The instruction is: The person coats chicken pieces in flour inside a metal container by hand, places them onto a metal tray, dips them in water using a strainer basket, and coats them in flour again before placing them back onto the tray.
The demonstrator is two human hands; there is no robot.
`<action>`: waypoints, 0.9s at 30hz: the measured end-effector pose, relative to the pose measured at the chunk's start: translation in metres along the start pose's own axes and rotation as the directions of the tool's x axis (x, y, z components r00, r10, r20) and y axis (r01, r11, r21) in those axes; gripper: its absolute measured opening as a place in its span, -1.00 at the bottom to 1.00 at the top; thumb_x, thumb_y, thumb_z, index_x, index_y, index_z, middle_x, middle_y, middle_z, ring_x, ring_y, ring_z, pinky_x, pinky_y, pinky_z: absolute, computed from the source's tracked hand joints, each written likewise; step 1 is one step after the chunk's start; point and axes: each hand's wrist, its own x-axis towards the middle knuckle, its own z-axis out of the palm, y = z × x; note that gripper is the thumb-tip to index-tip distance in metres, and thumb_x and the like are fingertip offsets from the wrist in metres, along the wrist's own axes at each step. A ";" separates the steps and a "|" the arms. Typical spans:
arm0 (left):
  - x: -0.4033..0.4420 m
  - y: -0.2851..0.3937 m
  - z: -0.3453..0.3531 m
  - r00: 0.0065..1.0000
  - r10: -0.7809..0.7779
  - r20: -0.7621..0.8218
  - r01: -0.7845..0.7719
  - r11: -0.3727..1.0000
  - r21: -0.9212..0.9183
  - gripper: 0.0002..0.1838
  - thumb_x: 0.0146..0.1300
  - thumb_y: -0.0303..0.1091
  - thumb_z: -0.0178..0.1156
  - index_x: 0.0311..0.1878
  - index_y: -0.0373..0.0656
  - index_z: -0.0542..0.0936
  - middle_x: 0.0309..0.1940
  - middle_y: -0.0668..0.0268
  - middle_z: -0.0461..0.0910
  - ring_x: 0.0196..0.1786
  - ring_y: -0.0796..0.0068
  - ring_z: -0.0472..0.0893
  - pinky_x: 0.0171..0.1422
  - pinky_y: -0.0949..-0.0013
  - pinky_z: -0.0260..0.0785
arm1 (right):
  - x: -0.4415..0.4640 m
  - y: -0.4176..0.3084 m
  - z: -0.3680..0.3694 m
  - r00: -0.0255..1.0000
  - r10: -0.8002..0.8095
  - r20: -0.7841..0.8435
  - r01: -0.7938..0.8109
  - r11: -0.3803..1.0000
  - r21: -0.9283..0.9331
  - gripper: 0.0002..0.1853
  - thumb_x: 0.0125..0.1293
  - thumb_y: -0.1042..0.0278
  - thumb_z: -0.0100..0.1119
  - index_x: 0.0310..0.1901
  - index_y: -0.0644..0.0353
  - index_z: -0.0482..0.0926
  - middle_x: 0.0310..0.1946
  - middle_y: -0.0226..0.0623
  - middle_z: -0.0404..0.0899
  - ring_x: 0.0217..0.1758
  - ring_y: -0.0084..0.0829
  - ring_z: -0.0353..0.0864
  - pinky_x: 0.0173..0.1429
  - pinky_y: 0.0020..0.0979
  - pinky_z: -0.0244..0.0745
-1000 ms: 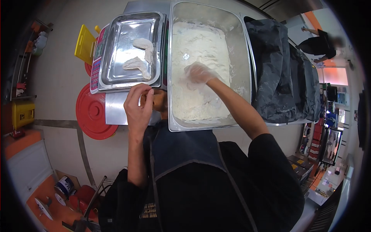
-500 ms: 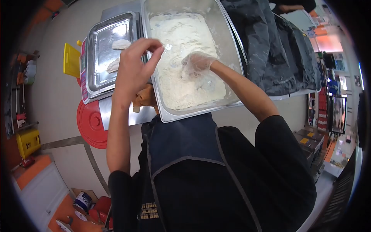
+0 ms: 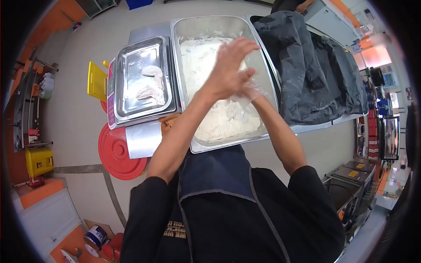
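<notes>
My bare left hand is over the large steel pan of white flour, its fingers apart and nothing in them. Partly behind it, my right hand wears a clear plastic glove; its fingers are mostly hidden, so its hold cannot be made out. The two hands overlap in view near the pan's right side. Left of the pan, two flour-coated pieces that look like chicken wings lie in a shallow steel tray, which sits on a scale with a pink keypad.
A black plastic sheet covers something right of the pan. A round red lid and a yellow board are at the left. Brown cloth lies beside the pan. Another person's arm shows at the top.
My left hand has moved right, from beside the tray to over the pan, and its fingers have spread. My right hand has risen from the flour toward it. The view has shifted.
</notes>
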 end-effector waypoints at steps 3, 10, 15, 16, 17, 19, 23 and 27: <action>0.006 -0.008 0.029 0.996 -0.057 0.062 0.056 0.998 0.011 -0.39 0.29 0.18 -0.12 0.34 0.13 0.25 0.36 0.23 0.19 0.47 0.15 0.00 0.46 -0.24 -0.36 | -0.008 0.001 0.000 0.999 0.044 0.005 -0.044 0.999 0.023 -0.74 0.14 0.19 0.11 -0.47 0.22 0.61 -0.49 -0.23 0.59 -0.34 -0.35 0.59 -0.19 -0.34 0.46; 0.017 0.007 -0.002 0.992 -0.055 -0.111 0.030 0.976 -0.218 -0.25 0.19 0.37 -0.17 0.25 0.01 0.34 0.31 0.19 0.25 0.41 0.16 0.15 0.43 -0.21 -0.29 | 0.002 -0.005 -0.015 0.999 0.041 0.029 -0.042 0.998 0.043 -0.73 0.14 0.15 0.15 -0.47 0.21 0.62 -0.46 -0.24 0.60 -0.30 -0.37 0.61 -0.15 -0.36 0.46; 0.000 0.003 0.004 0.997 -0.025 -0.068 0.027 0.999 0.028 -0.31 0.28 0.24 -0.14 0.27 -0.10 0.30 0.27 0.18 0.30 0.41 0.07 0.13 0.45 -0.16 -0.29 | 0.019 -0.033 -0.043 0.992 0.059 0.112 -0.077 0.983 0.166 -0.72 0.15 0.13 0.17 -0.47 0.21 0.62 -0.43 -0.25 0.61 -0.28 -0.38 0.62 -0.12 -0.37 0.47; -0.003 -0.008 -0.004 0.989 -0.046 -0.141 0.049 0.999 0.015 -0.32 0.28 0.23 -0.14 0.27 -0.11 0.30 0.26 0.18 0.31 0.40 0.06 0.13 0.45 -0.16 -0.29 | 0.023 -0.050 -0.057 0.989 0.059 0.136 -0.087 0.974 0.208 -0.71 0.15 0.12 0.17 -0.47 0.21 0.62 -0.43 -0.25 0.62 -0.27 -0.38 0.62 -0.12 -0.38 0.47; -0.012 0.001 -0.031 0.969 -0.081 -0.236 0.065 0.995 -0.073 -0.38 0.32 0.15 -0.14 0.23 -0.15 0.35 0.25 0.12 0.31 0.39 0.08 0.18 0.45 -0.07 -0.17 | 0.023 -0.068 -0.070 0.986 0.068 0.155 -0.107 0.961 0.255 -0.71 0.15 0.12 0.18 -0.47 0.20 0.62 -0.42 -0.25 0.62 -0.27 -0.38 0.62 -0.11 -0.38 0.47; -0.050 0.008 -0.069 0.807 -0.207 -0.553 0.061 0.961 -0.270 -0.53 0.31 -0.04 -0.02 0.10 -0.23 0.41 0.14 0.05 0.36 0.31 0.05 0.26 0.42 0.07 -0.05 | 0.034 -0.105 -0.091 0.989 0.040 0.141 -0.085 0.940 0.331 -0.71 0.15 0.11 0.19 -0.47 0.20 0.63 -0.42 -0.26 0.62 -0.26 -0.39 0.63 -0.10 -0.38 0.47; -0.172 0.009 -0.128 0.243 -0.474 -0.846 0.359 0.855 -0.375 -0.84 0.33 -0.45 0.00 -0.14 -0.31 0.50 -0.24 0.21 0.57 -0.17 0.45 0.56 0.05 0.42 0.34 | 0.081 -0.162 -0.082 0.967 -0.233 -0.106 0.256 0.899 0.356 -0.74 0.14 0.13 0.27 -0.29 0.15 0.64 -0.38 -0.36 0.62 -0.30 -0.47 0.59 -0.20 -0.35 0.50; -0.261 0.028 -0.166 -0.149 -0.402 -0.903 0.494 0.761 -0.420 -0.84 0.36 -0.40 0.01 -0.22 -0.30 0.51 -0.44 0.26 0.56 -0.34 0.49 0.58 -0.12 0.42 0.44 | 0.145 -0.199 -0.008 0.838 -0.535 -0.111 0.545 0.810 0.214 -0.78 0.22 0.19 0.12 -0.32 0.16 0.63 -0.34 -0.35 0.65 -0.23 -0.39 0.60 -0.07 -0.35 0.47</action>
